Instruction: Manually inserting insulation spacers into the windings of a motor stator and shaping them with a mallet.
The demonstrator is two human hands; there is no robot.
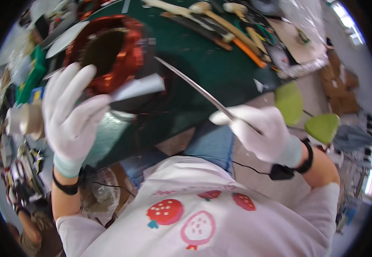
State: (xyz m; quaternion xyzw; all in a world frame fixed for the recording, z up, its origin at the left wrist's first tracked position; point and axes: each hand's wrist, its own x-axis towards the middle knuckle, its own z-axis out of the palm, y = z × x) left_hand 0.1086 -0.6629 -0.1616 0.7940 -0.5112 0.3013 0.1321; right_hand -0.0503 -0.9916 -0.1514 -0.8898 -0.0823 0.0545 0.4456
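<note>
My left hand (72,115), in a white glove, is raised with its fingers spread in front of a shiny red ring-shaped piece (121,55) on the dark green mat (203,68). Its fingertips touch a grey-white paper strip (138,88); whether it grips the strip is unclear. My right hand (261,130), also gloved, is closed around a long thin metal blade (194,85) that points up-left toward the red ring, its tip near the ring's right edge.
Wooden-handled tools (220,23) and an orange-handled tool (248,51) lie at the far side of the mat. A green chair (306,115) stands to the right. Cluttered boxes and a white cup (27,122) sit on the left. Cardboard boxes (340,85) are on the floor.
</note>
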